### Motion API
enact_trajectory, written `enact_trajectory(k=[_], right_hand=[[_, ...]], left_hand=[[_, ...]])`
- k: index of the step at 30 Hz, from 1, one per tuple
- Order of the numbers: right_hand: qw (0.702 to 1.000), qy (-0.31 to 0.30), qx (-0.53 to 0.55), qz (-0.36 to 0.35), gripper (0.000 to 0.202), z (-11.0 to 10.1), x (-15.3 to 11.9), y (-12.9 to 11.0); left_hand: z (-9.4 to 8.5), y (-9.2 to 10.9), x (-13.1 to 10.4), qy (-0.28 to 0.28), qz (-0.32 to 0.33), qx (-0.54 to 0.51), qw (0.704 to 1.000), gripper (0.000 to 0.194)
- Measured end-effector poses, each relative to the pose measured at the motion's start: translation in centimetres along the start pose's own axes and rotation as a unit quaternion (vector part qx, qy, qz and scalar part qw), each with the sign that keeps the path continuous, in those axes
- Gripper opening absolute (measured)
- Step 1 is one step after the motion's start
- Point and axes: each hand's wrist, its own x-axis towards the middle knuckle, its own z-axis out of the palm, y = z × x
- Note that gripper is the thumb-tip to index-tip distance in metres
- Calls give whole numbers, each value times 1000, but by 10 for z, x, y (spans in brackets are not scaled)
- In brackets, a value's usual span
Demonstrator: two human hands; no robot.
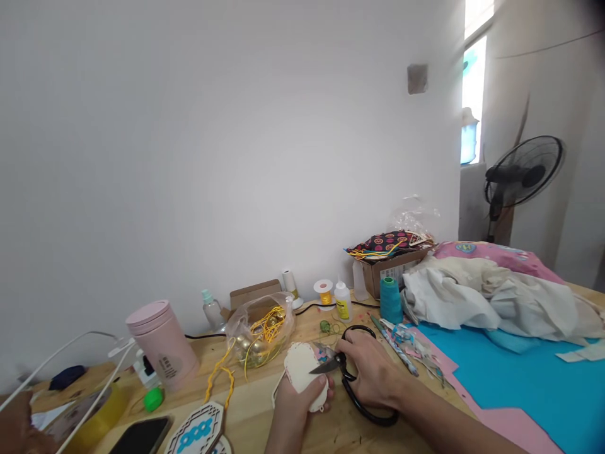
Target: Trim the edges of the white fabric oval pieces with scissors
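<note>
In my left hand (302, 398) is a cream oval piece with a scalloped edge (300, 364), pinched between thumb and fingers just above the wooden table. My right hand (371, 369) grips black-handled scissors (358, 403); their blades are parted and reach over the right side of the piece. A small pink and blue scrap (322, 354) shows at the blades, though its exact form is unclear. Beneath my left hand lies another pale wooden piece (278, 386), mostly covered. An octagonal lattice piece with blue shapes (198, 429) rests to the left.
Behind stand a glue bottle (343, 302), a teal thread spool (391, 302) and a plastic bag of gold bells (253, 347). Left are a pink canister (163, 347), a phone (142, 436) and tape (97, 413). Blue sheet material (501, 372) covers the right, with white cloth (472, 290) behind.
</note>
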Motion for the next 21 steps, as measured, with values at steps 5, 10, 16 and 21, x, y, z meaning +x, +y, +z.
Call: enact_trajectory(k=[5, 10, 16, 21], right_hand=[[1000, -15, 13, 13, 19, 0, 0, -2], [1000, -14, 2, 19, 20, 1, 0, -2], [999, -16, -43, 25, 22, 5, 2, 0], [996, -1, -55, 65, 18, -3, 3, 3]], left_hand=[[1, -1, 0, -14, 1, 16, 1000, 35], [2, 5, -3, -18, -3, 27, 999, 33], [8, 7, -9, 6, -5, 33, 999, 32], [13, 5, -12, 6, -10, 34, 999, 25]])
